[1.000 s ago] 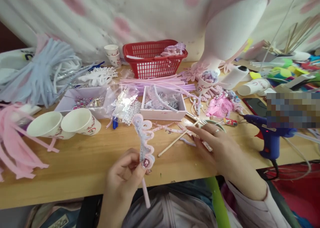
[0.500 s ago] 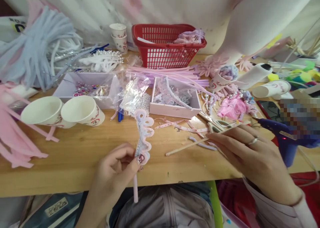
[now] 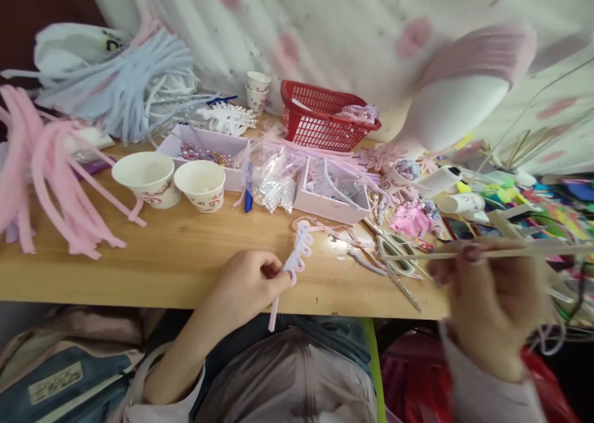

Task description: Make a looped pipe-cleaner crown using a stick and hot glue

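Observation:
My left hand (image 3: 250,284) pinches the lower end of a looped pink and pale-blue pipe-cleaner piece (image 3: 301,247) above the table's front part. A straight pink stem sticks out below my fingers. At the right, my right hand (image 3: 487,287), slightly blurred, is closed on a thin wooden stick (image 3: 505,252) that lies nearly level across its fingers. Just left of that hand are scissors (image 3: 394,247) with pale green handles, a short lilac pipe-cleaner scrap (image 3: 367,263) and a pink measuring tape (image 3: 320,226).
Two paper cups (image 3: 199,188) stand at the left beside pink strips (image 3: 69,188). Behind are a lilac bead box (image 3: 236,175), a lilac box (image 3: 331,208) of looped pieces and a red basket (image 3: 325,126). A white form (image 3: 464,107) rises at the back right.
The view has turned to the right. My right hand has rotated, its thumb now showing, and the stick has swung to point right. My left hand keeps its hold. The glue gun no longer shows.

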A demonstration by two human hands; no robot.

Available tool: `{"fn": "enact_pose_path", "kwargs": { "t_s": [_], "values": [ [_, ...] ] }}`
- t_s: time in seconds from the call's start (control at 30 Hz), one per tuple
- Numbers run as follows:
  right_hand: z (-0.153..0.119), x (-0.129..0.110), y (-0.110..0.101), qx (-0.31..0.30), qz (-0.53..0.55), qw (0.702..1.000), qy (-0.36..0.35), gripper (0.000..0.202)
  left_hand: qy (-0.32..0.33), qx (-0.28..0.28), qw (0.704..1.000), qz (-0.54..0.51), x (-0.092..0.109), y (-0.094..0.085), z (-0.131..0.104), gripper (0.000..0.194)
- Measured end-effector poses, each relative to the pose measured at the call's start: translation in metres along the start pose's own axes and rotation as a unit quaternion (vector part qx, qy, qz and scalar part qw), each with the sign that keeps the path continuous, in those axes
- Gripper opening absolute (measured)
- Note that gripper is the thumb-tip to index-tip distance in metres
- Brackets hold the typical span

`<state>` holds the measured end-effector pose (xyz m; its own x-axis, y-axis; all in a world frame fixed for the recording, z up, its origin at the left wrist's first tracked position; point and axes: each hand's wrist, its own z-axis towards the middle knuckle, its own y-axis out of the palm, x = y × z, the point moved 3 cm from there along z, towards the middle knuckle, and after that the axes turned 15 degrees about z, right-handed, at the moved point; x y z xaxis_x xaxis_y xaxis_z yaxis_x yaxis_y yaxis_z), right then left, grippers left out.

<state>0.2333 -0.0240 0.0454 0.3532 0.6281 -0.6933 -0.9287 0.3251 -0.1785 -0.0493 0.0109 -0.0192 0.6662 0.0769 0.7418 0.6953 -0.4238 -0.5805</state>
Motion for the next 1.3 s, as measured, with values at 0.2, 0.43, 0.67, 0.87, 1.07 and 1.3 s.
{"fn": "enact_pose_path", "kwargs": {
  "t_s": [0.2, 0.43, 0.67, 0.87, 1.07, 1.3],
  "values": [
    [-0.053, 0.006, 0.089, -0.031, 0.173, 0.983, 0.055, 0.006, 0.017, -0.066, 0.993, 0.098, 0.002, -0.007, 0.01, 0.025],
    [-0.065, 0.017, 0.091, -0.037, 0.161, 0.984, 0.059, 0.008, 0.02, -0.112, 0.988, 0.1, 0.003, -0.012, 0.019, 0.021],
    [-0.066, 0.022, 0.096, -0.074, 0.15, 0.983, 0.073, 0.009, 0.023, -0.135, 0.988, 0.067, -0.002, -0.009, 0.022, 0.023],
    [-0.068, 0.021, 0.097, -0.098, 0.126, 0.985, 0.061, 0.009, 0.03, -0.129, 0.989, 0.062, -0.005, -0.008, 0.024, 0.023],
    [-0.07, 0.022, 0.096, -0.112, 0.105, 0.987, 0.047, 0.01, 0.05, -0.129, 0.99, 0.031, -0.008, -0.007, 0.024, 0.025],
    [-0.069, 0.022, 0.098, -0.133, 0.096, 0.986, 0.034, 0.008, 0.035, -0.082, 0.995, 0.033, -0.004, -0.008, 0.02, 0.015]
  ]
}}
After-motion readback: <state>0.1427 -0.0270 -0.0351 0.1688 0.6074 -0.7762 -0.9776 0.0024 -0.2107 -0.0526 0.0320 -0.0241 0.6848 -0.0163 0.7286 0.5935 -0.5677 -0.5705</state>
